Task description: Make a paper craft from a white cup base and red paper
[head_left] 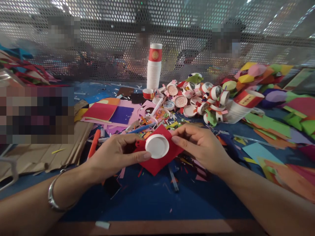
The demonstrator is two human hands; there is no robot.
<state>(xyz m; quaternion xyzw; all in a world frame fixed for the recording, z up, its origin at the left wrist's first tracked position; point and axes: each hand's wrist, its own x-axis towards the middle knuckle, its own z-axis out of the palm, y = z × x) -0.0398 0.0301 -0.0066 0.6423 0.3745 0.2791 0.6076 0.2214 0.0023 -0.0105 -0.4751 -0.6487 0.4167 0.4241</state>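
Nothing legible: a gold emblem [155, 55] on the tall cup stack [153, 74]; unreadable marks [247, 98] on tilted cups [236, 111] right of it.

I see a perforated metal screen [103, 62] across the back. Upright before it: tall stack of paper cups [154, 76]. Second cup stack [236, 111], farther right, tilted. Left of centre I log a red sheet [100, 112] and a purple sheet [123, 115] on pink paper [138, 113]. Flattened brown cardboard [49, 152] at left, orange pen-shaped object [94, 143] just beside it. Light-blue sheet [256, 154] at right.
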